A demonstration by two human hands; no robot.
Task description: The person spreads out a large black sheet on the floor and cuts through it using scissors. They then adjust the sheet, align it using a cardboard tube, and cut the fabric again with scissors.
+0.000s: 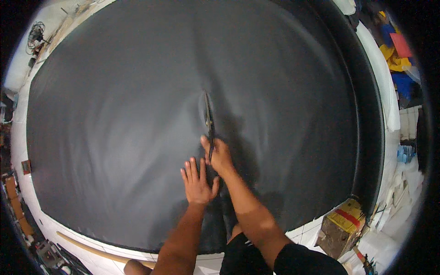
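A wide sheet of black, leather-like material [114, 101] lies spread out in front of me, with soft ripples across it. My right hand [219, 156] grips a pair of scissors [208, 114] by dark handles. Their long metal blades point away from me near the sheet's middle and look nearly closed. A dark line, perhaps a slit, runs from below the hands toward my body. Just left of it, my left hand [198, 184] presses flat on the sheet with fingers spread, close to the scissors' handles.
Along the right side the black material forms a thick roll [369, 114]. A brown box with a yellow and red top [341, 224] stands at the lower right. Colourful scraps [396, 50] pile up at the far right. A long wooden strip [98, 250] lies at the lower left.
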